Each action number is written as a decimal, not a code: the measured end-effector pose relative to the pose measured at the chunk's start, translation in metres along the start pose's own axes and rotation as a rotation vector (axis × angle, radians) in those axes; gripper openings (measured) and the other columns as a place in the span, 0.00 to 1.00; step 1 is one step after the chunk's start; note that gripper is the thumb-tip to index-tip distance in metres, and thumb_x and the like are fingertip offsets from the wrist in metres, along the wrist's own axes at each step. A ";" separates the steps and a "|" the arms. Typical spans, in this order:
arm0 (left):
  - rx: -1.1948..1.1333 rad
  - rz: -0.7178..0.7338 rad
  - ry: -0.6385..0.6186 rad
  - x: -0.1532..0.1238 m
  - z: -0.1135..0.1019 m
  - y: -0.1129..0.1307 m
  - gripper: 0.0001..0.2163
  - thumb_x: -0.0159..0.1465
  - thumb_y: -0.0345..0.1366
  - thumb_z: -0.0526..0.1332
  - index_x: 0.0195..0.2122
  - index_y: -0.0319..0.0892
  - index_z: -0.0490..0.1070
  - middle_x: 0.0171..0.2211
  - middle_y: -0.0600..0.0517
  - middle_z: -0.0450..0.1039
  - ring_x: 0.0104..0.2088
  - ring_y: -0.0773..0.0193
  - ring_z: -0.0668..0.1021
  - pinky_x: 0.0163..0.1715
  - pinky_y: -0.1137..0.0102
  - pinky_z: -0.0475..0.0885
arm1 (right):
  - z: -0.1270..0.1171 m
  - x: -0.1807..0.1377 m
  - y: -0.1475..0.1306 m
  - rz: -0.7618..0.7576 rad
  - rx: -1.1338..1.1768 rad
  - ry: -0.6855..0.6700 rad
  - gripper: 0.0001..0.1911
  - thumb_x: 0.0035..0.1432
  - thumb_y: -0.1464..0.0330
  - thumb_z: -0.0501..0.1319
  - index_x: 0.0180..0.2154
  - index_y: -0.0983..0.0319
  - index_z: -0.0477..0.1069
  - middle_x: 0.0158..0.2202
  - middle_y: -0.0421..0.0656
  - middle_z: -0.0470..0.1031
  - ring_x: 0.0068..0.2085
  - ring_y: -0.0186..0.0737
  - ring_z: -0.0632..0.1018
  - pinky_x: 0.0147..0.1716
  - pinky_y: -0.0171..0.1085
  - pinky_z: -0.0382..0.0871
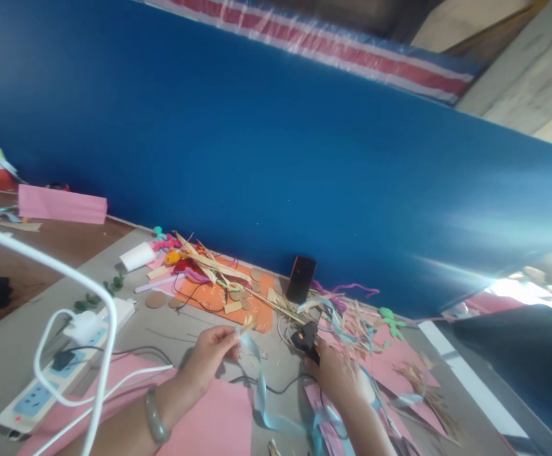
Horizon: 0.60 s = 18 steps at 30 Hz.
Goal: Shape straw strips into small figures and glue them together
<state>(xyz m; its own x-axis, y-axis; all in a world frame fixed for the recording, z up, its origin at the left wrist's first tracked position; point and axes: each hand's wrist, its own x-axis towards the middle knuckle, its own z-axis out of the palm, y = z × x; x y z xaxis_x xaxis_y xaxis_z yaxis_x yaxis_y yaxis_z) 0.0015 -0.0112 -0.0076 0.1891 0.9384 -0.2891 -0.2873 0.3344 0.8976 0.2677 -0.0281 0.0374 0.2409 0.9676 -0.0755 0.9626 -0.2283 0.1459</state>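
Note:
My left hand [214, 354] is closed, pinching one end of a light blue ribbon [261, 392] together with a small straw-coloured piece [247, 324]. From these fingers the ribbon hangs down and curls across the table toward the right. My right hand [337, 373] is wrapped round the rear of a black corded tool that looks like a glue gun [306, 337]; its grip is partly hidden by the fingers. The black cord [280, 387] loops over the table between my hands. Pink paper sheets [223, 411] lie below my left hand.
A white power strip [33, 399] with plugs and white cables stands at left. Behind my hands lie orange paper [261, 304], straw strips [228, 269] and pipe cleaners. A phone [301, 278] leans against the blue partition [257, 158]. A white cup [137, 256] lies on its side.

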 end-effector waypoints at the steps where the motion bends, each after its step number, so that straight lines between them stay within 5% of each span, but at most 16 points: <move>1: -0.006 0.002 -0.005 0.001 -0.001 -0.001 0.16 0.52 0.48 0.65 0.27 0.38 0.72 0.18 0.54 0.70 0.21 0.66 0.74 0.13 0.79 0.57 | 0.005 0.000 0.001 0.001 0.031 -0.022 0.10 0.54 0.69 0.60 0.40 0.65 0.70 0.35 0.53 0.77 0.39 0.54 0.78 0.34 0.42 0.63; 7: -0.049 -0.021 -0.016 0.007 -0.004 -0.007 0.16 0.51 0.48 0.66 0.31 0.38 0.73 0.22 0.53 0.72 0.24 0.66 0.76 0.14 0.78 0.58 | 0.017 0.005 0.006 0.012 0.137 -0.010 0.09 0.57 0.70 0.55 0.41 0.65 0.66 0.35 0.51 0.76 0.38 0.49 0.78 0.30 0.37 0.62; 14: -0.141 -0.077 -0.008 0.004 0.001 -0.001 0.14 0.48 0.44 0.68 0.28 0.39 0.72 0.23 0.53 0.73 0.22 0.67 0.75 0.17 0.77 0.60 | -0.013 -0.019 0.007 0.057 0.504 0.276 0.14 0.56 0.66 0.52 0.45 0.61 0.63 0.29 0.45 0.74 0.29 0.45 0.76 0.26 0.37 0.63; 18: -0.215 -0.039 -0.048 0.004 0.003 0.002 0.14 0.47 0.44 0.69 0.25 0.37 0.73 0.22 0.53 0.71 0.22 0.69 0.73 0.27 0.74 0.67 | -0.030 -0.049 -0.014 -0.084 0.884 0.272 0.16 0.55 0.53 0.55 0.27 0.58 0.66 0.18 0.39 0.68 0.19 0.39 0.68 0.20 0.36 0.59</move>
<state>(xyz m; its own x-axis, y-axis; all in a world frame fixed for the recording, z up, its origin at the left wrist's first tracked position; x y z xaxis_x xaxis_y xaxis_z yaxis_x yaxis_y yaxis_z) 0.0041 -0.0069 -0.0060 0.2473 0.9210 -0.3010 -0.4715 0.3858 0.7930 0.2384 -0.0694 0.0684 0.2360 0.9512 0.1988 0.7474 -0.0470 -0.6627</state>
